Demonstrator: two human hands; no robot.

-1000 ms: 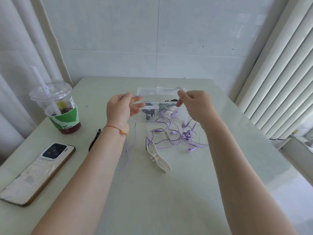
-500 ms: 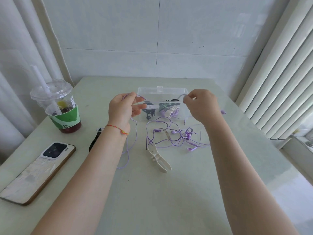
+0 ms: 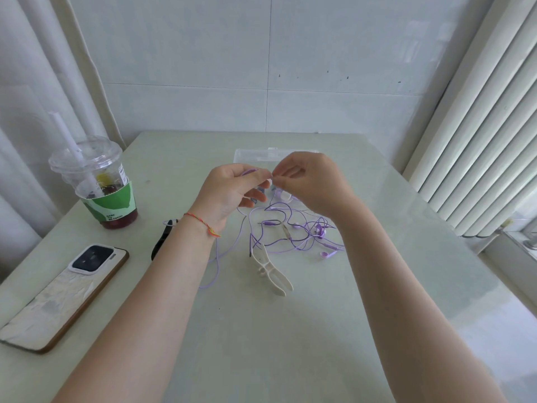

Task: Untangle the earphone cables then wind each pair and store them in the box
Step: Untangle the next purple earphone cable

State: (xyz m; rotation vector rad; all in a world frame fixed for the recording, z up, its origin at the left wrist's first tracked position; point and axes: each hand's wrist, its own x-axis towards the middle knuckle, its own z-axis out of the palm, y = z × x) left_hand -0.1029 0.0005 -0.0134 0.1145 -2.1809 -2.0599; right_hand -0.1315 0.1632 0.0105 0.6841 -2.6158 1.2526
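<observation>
Still early on this one I reckon: most of the purple earphone cables (image 3: 290, 231) sit in a loose tangle on the table (image 3: 290, 330) just right of centre, at about 6 o'clock from the clear box (image 3: 252, 155), and I can't tell what's already inside it. Both hands are raised over the near edge of the box, fingertips almost touching. The left hand (image 3: 229, 190) and right hand (image 3: 308, 181) each pinch the same purple strand, which trails down past the left wrist toward 7 o'clock.

Home corner: tiled wall (image 3: 203, 53), curtains (image 3: 479, 126), drink cup (image 3: 98, 187), phone (image 3: 66, 292).
</observation>
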